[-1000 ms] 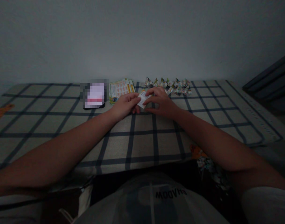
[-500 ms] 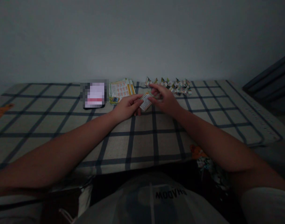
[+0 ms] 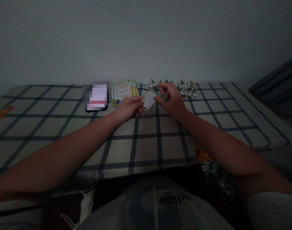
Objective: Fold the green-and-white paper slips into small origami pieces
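A small printed paper card (image 3: 149, 100) is held tilted above the checked cloth. My left hand (image 3: 129, 107) pinches its left edge between thumb and fingers. At the card's upper right edge is my right hand (image 3: 171, 98), its thumb on the card and its index finger stretched out above. Behind my left hand lies a stack of printed paper sheets (image 3: 124, 91) with green and yellow borders. Several small folded paper pieces (image 3: 187, 88) sit in a cluster behind and to the right of my right hand, partly hidden by it.
A phone (image 3: 97, 97) with a lit, blurred screen lies left of the stack. The checked cloth (image 3: 146, 150) covers the table, which meets a plain wall (image 3: 146, 41) at the back. A dark slatted object (image 3: 277, 80) stands at the far right.
The card has turned a little and risen slightly, showing more of its printed face. My right hand has shifted slightly right, its fingers lifting more from the card.
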